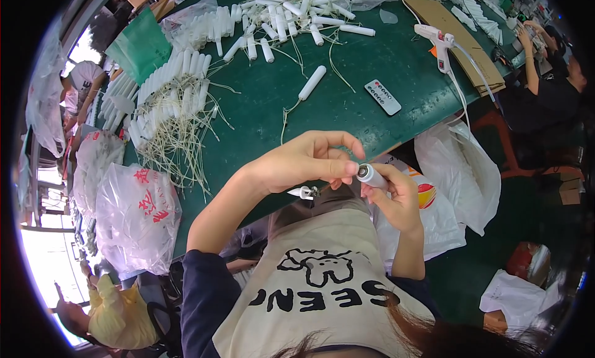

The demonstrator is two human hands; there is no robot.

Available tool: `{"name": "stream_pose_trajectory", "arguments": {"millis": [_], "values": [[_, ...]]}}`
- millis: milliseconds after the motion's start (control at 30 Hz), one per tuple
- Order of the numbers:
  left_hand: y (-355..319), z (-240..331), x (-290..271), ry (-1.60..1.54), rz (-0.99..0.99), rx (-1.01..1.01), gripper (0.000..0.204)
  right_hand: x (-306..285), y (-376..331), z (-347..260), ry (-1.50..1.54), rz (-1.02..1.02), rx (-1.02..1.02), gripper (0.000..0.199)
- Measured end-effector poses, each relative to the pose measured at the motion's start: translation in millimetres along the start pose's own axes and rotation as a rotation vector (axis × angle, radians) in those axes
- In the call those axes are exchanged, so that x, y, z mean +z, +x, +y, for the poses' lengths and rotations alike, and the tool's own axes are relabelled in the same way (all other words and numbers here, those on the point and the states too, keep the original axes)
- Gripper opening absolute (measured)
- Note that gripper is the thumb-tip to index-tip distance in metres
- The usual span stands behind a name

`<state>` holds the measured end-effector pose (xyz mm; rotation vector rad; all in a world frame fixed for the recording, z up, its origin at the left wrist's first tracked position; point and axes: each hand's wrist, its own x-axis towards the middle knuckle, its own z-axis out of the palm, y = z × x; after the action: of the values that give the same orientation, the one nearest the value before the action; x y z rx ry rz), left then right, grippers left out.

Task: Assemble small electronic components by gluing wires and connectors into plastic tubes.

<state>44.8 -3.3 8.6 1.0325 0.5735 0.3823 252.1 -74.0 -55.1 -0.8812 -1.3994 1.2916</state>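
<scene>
My right hand (400, 197) is wrapped round a short white plastic tube (375, 178), its dark open end tilted up to the left. Metal seems to show inside that end. My left hand (304, 160) is beside it, thumb tip at the tube's rim, forefinger raised and the other fingers curled under. Whether a small part is pinched there is hidden. Below the left hand, at the table's edge, is a small white plastic piece (303, 193) with dark bits at one end. Farther off, a single white tube (312, 83) with a thin wire lies on the green table (260, 110).
Many wired white tubes (180, 91) are heaped at the left and back. A white remote control (383, 97) lies right of centre. A hot glue gun (439, 45) rests near flat cardboard (458, 36). Plastic bags (139, 218) hang at the left edge. Other people (118, 314) sit nearby.
</scene>
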Motion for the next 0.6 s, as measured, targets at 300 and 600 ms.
{"name": "stream_pose_trajectory", "arguments": {"millis": [300,600], "values": [[4,1,3,0.096,-0.082,-0.094,0.033,1,0,1,-0.049,-0.023,0.008,0.025],[-2,-11,-6,0.132,-0.066,-0.081,0.026,0,11,4,-0.122,-0.217,0.032,0.027]]}}
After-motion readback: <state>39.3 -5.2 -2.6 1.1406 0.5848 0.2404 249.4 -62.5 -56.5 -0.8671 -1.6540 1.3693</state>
